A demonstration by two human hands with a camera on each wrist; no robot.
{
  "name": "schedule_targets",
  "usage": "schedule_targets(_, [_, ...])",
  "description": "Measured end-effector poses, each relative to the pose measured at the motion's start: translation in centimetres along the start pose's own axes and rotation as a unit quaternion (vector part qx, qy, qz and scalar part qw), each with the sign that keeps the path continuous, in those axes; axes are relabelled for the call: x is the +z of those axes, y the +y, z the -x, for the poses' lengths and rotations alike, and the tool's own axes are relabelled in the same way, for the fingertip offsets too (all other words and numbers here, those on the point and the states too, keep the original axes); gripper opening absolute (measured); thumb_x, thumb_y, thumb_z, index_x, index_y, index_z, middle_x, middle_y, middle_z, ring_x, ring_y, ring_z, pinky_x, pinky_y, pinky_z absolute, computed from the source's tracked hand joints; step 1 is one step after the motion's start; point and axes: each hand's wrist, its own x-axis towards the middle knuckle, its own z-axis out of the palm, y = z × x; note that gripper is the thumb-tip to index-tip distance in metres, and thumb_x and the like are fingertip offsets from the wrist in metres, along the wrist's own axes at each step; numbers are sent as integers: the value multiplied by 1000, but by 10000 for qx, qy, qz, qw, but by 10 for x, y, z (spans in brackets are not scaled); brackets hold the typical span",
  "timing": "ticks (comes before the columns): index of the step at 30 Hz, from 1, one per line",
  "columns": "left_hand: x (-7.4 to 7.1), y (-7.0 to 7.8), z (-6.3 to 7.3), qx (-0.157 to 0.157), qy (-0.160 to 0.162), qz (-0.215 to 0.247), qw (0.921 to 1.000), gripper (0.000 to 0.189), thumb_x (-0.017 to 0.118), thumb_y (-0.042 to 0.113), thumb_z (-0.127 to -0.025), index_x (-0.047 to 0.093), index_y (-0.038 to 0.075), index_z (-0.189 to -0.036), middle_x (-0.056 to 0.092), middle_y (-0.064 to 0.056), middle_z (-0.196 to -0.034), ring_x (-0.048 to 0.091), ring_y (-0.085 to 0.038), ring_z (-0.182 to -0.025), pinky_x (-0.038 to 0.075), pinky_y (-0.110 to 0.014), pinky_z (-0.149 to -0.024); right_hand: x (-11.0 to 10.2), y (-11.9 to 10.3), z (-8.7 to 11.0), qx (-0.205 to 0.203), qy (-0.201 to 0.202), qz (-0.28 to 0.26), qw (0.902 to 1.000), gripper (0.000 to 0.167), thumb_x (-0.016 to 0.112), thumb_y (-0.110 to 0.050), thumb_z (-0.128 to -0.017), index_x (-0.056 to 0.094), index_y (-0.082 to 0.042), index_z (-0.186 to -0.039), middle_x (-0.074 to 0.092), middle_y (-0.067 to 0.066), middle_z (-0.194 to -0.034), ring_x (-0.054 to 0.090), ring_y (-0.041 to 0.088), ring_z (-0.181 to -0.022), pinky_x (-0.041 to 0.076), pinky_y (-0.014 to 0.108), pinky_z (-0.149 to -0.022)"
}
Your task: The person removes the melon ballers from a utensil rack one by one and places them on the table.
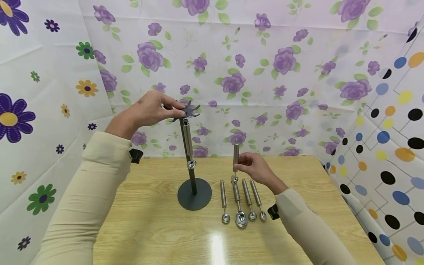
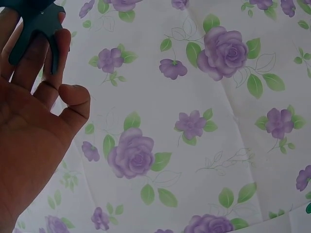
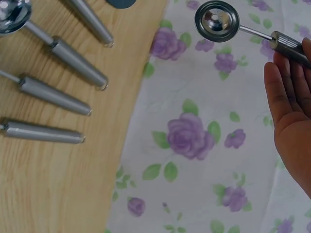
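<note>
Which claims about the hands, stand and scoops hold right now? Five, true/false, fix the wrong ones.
1. The person's left grip pinches the dark-grey, pronged stand near its base. False: at its top.
2. One shiny metal scoop hangs from the stand. True.
3. The right grip holds another silver-coloured scoop, handle above bowl. True.
4. Six scoops lie on the pale wood-grain table. False: four loose scoops lie on the table.
5. The stand is upright. True.
</note>
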Motion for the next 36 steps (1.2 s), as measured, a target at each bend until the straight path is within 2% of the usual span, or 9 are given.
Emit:
schedule_targets(6, [0, 0, 0, 30, 5, -47, 10000, 29, 69, 28, -97, 75, 15, -122, 67, -10, -128, 54, -23, -74, 37, -36, -60, -8, 16, 14, 129, 126, 51, 9998, 23, 70, -15, -96, 69, 1, -112, 69, 12, -104, 66, 29, -95, 53, 41, -82])
schedule_targets(10, [0, 0, 0, 26, -4, -43, 10000, 29, 69, 29, -97, 75, 15, -122, 68, -10, -127, 45, -21, -62, 35, -34, -56, -10, 29, 22, 179, 168, 61, 9997, 24, 68, -13, -97, 68, 4, -114, 69, 16, -105, 66, 28, -93, 53, 43, -81])
schedule_targets(13, [-1, 0, 0, 31, -7, -55, 10000, 29, 70, 28, -97, 75, 14, -122, 68, -9, -127, 37, -19, -55, 33, -33, -54, -11, 38, 27, 257, 264, 116, 9993, 23, 69, -13, -96, 69, 3, -112, 69, 14, -103, 65, 25, -91, 54, 40, -78])
schedule_targets(19, [-1, 0, -1, -3, -27, -88, 10000, 29, 69, 28, -97, 74, 15, -123, 67, -8, -128, 43, -20, -62, 34, -34, -56, -13, 56, 35, 498, 393, 242, 9977, 22, 72, -17, -95, 70, -1, -109, 69, 9, -99, 65, 19, -88, 53, 34, -78])
schedule_targets(26, [-1, 0, -1, -10, -42, 18, 10000, 29, 70, 28, -97, 75, 14, -122, 66, -10, -129, 31, -16, -53, 32, -33, -52, -15, 71, 45, 668, 412, 263, 9966, 24, 75, -21, -93, 68, -2, -107, 68, 7, -97, 64, 20, -86, 53, 36, -76])
schedule_targets(36, [-1, -2, -1, -88, -56, -1, 9999, 30, 70, 29, -96, 74, 15, -123, 63, -9, -134, 35, -20, -57, 33, -34, -55, -18, 91, 56, 792, 531, 224, 9952, 24, 75, -17, -93, 64, 1, -105, 64, 9, -94, 61, 20, -81, 51, 29, -69])
